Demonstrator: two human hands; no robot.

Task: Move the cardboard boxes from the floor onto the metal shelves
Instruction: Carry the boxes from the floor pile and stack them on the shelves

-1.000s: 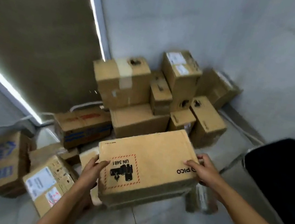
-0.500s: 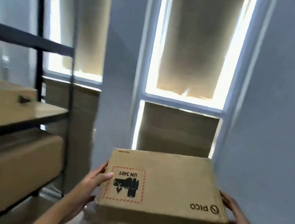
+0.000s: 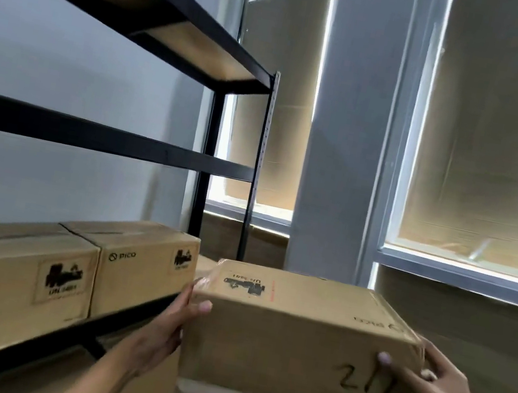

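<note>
Box (image 3: 297,347) btwn L hand (image 3: 175,319), R hand (image 3: 431,390).

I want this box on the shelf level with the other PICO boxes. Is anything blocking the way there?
Partly. Two boxes already fill that shelf up to its right end, beside the carried box held by the left hand and right hand. The shelf above looks bare.

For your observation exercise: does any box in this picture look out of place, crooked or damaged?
Nothing stands out. The carried box, held between the left hand and right hand, looks intact; its printing faces away from the viewer. The two boxes on the shelf sit square, side by side.
</note>
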